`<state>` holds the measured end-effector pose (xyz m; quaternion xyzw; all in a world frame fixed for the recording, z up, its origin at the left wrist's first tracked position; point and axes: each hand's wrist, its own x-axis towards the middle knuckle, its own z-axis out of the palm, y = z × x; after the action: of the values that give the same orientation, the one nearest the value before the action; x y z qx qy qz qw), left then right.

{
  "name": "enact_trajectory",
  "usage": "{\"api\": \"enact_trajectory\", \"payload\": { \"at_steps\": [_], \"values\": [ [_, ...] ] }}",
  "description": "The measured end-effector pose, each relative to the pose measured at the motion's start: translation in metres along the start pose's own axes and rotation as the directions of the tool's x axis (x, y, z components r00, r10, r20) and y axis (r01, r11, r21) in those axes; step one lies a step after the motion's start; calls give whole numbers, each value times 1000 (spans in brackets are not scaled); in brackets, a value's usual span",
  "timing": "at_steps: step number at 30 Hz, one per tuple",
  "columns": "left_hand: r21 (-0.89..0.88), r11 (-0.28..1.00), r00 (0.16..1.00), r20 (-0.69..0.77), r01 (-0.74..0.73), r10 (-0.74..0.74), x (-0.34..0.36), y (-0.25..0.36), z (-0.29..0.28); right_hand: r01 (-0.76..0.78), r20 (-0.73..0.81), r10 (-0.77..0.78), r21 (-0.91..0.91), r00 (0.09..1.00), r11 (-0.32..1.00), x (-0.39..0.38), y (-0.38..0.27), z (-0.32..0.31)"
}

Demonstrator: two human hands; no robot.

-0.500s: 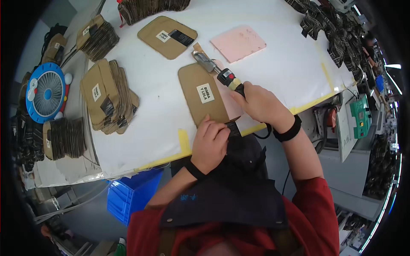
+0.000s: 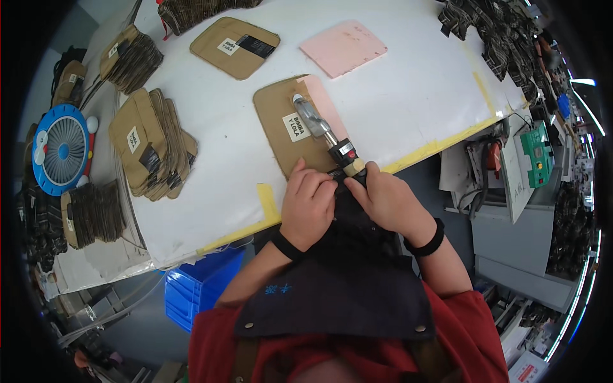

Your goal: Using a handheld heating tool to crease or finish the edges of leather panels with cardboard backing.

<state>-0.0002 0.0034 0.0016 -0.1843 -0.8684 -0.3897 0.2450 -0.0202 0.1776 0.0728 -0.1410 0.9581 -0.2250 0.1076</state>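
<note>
**Tool on the tan pouch, both hands at its near edge**

My right hand (image 2: pixel 389 201) is wrapped round the handle of the heat tool (image 2: pixel 322 131), fingers closed tight on the grip; its metal tip lies flat on the tan pouch (image 2: pixel 281 127), centre of frame, next to the white label. My left hand (image 2: pixel 308 204) sits just beside it, fingers curled down, pinching or pressing at the pouch's near edge. Can't tell exactly what's under the fingertips, they're bunched w/ the right hand over the dark apron (image 2: pixel 338 287).

Step in hand, as I judge it: working the pouch's bottom edge w/ the tool while the left hand steadies it. Next move prob. calls for keeping the pouch flat and pinned, tip kept clear of my left fingers, which are close.

A pink sheet (image 2: pixel 343 48) lies upper centre, apart from the pouch; another pink piece shows under the tool tip.

Containers: blue plastic bin (image 2: pixel 191 293) under the table (image 2: pixel 408 108), lower left; contents not visible. No other boxes I can read. Loose stacks instead: tan pouches (image 2: pixel 150 143) fanned at left, one single pouch (image 2: pixel 233 45) upper centre, dark pieces (image 2: pixel 491 29) upper right.
</note>
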Motion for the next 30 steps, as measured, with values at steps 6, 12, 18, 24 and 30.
{"api": "enact_trajectory", "payload": {
  "at_steps": [6, 12, 18, 24, 30],
  "values": [
    [-9, 1000, 1000, -26, 3, -3, -2, 0, -1, -101, 171, 114, -87, 979, 991, -46, -5, -15],
    [-14, 1000, 1000, -4, -2, 2, 0, 2, 0, -63, 82, 60, 36, 995, 997, 22, 1, -19],
    [-13, 1000, 1000, -20, 10, -10, 0, 0, 0, -192, 191, 162, 148, 968, 970, 82, -5, -21],
    [-30, 999, 1000, 4, 12, -12, 1, 2, -3, -41, 112, 53, -105, 992, 994, 9, 6, -31],
    [-30, 1000, 1000, 11, 0, 0, 0, 3, -2, 81, -4, -82, -158, 997, 984, 63, 8, -33]
  ]
}}
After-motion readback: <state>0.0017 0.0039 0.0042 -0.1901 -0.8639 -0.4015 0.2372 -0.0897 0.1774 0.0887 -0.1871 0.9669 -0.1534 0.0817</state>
